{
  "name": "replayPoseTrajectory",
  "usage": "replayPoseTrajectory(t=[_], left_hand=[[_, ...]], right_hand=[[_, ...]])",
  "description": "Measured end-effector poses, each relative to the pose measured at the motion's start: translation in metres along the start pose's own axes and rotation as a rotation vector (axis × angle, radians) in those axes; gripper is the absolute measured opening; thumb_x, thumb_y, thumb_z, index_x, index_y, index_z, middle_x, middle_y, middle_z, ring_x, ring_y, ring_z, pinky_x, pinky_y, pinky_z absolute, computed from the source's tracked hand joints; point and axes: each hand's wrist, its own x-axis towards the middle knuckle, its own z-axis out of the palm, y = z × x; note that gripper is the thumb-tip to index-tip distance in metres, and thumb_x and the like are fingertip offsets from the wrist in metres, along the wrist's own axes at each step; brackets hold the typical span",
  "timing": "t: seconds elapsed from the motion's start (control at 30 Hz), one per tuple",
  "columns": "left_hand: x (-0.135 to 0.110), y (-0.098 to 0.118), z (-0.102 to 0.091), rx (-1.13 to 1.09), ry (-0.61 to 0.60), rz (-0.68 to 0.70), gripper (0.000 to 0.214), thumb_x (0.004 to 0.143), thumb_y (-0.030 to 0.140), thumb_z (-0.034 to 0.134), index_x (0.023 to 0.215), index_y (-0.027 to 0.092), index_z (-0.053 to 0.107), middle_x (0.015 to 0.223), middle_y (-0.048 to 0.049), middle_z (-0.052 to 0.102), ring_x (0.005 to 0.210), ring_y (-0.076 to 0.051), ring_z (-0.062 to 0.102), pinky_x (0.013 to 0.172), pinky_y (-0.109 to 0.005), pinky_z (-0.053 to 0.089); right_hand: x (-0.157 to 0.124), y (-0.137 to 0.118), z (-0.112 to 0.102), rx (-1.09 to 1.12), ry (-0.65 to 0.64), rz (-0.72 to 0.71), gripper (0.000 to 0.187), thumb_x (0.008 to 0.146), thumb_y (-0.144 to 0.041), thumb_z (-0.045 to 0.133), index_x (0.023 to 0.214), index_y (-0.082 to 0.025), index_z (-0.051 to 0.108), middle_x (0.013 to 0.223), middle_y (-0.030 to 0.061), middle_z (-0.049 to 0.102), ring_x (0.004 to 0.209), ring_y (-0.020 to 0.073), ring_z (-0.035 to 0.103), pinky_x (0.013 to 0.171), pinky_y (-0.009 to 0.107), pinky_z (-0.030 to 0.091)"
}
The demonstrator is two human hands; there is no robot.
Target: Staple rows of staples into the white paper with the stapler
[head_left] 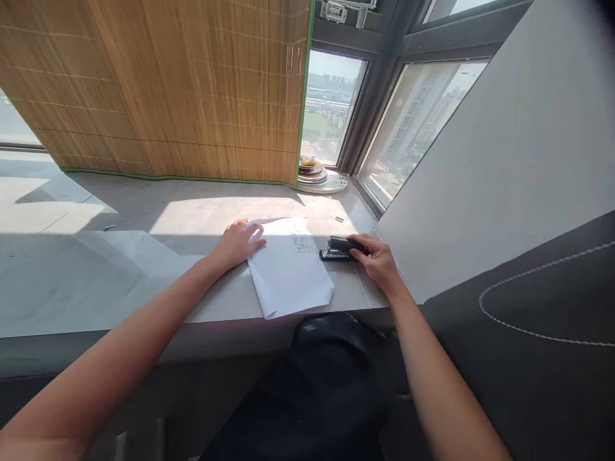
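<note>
A stack of white paper sheets lies on the grey windowsill counter, with printed text near its far right corner. My left hand rests on the sheets' left edge, fingers laid flat on the paper. My right hand is wrapped round the back of a black stapler that sits on the counter just right of the sheets, its nose pointing at the paper's right edge.
A bamboo blind hangs over the window at the back. A stack of plates sits in the window corner. A grey wall panel rises on the right, a dark cushion below it. A dark bag lies by my lap.
</note>
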Motion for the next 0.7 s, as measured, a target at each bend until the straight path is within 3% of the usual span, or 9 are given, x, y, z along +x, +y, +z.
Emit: replayPoseTrajectory(t=[0.2,0.37,0.43,0.5,0.57,0.63,0.7], left_hand=[[0.001,0.001,-0.002,0.021,0.012,-0.062,0.042,0.104,0.049,0.055,0.136,0.024,0.066,0.148,-0.0177,0.057,0.141,-0.040,0.051,0.118,-0.058,0.042],[0.001,0.001,-0.005,-0.021,-0.010,-0.063,0.041,0.103,0.047,0.056,0.135,0.022,0.067,0.149,-0.0183,0.055,0.141,-0.040,0.050,0.118,-0.058,0.042],[-0.002,0.005,-0.008,-0.027,0.047,-0.046,0.039,0.102,0.045,0.059,0.133,0.023,0.068,0.155,-0.0179,0.051,0.146,-0.041,0.045,0.120,-0.061,0.039],[-0.005,0.013,-0.012,-0.042,0.129,0.043,0.033,0.102,0.040,0.060,0.128,0.023,0.071,0.158,-0.0162,0.049,0.150,-0.041,0.041,0.124,-0.063,0.035],[-0.009,0.026,-0.014,-0.091,0.123,0.241,0.028,0.105,0.037,0.057,0.121,0.024,0.075,0.156,-0.0138,0.054,0.149,-0.038,0.045,0.124,-0.061,0.036],[-0.014,0.041,-0.014,-0.156,-0.006,0.466,0.030,0.107,0.040,0.055,0.120,0.025,0.077,0.155,-0.0120,0.058,0.145,-0.035,0.052,0.123,-0.057,0.040],[-0.018,0.052,-0.011,-0.195,-0.138,0.578,0.036,0.105,0.047,0.059,0.132,0.029,0.074,0.161,-0.0110,0.055,0.148,-0.037,0.051,0.125,-0.057,0.039]], right_hand=[[-0.015,-0.002,-0.020,-0.003,-0.115,-0.024,0.031,0.092,-0.036,0.074,0.119,-0.025,0.083,0.119,0.0055,0.076,0.112,0.0277,0.069,0.102,0.043,0.055],[-0.020,-0.009,-0.018,0.012,-0.139,-0.027,0.030,0.093,-0.035,0.074,0.120,-0.026,0.082,0.116,0.0053,0.075,0.108,0.0267,0.069,0.093,0.039,0.056],[-0.019,-0.010,-0.015,0.012,-0.145,-0.024,0.031,0.093,-0.035,0.074,0.121,-0.026,0.082,0.116,0.0053,0.075,0.107,0.0267,0.069,0.093,0.039,0.056],[-0.018,-0.010,-0.012,0.004,-0.152,-0.029,0.031,0.092,-0.036,0.074,0.121,-0.026,0.082,0.116,0.0055,0.075,0.107,0.0270,0.069,0.094,0.039,0.056],[-0.018,-0.010,-0.011,-0.001,-0.152,-0.033,0.032,0.093,-0.036,0.074,0.121,-0.026,0.082,0.117,0.0058,0.075,0.107,0.0272,0.069,0.094,0.039,0.057],[-0.020,-0.009,-0.012,0.003,-0.151,-0.041,0.031,0.093,-0.036,0.074,0.122,-0.026,0.082,0.116,0.0058,0.075,0.107,0.0271,0.069,0.094,0.039,0.057],[-0.024,-0.007,-0.017,0.009,-0.150,-0.050,0.030,0.094,-0.036,0.074,0.122,-0.027,0.082,0.117,0.0058,0.074,0.108,0.0271,0.070,0.095,0.040,0.057]])
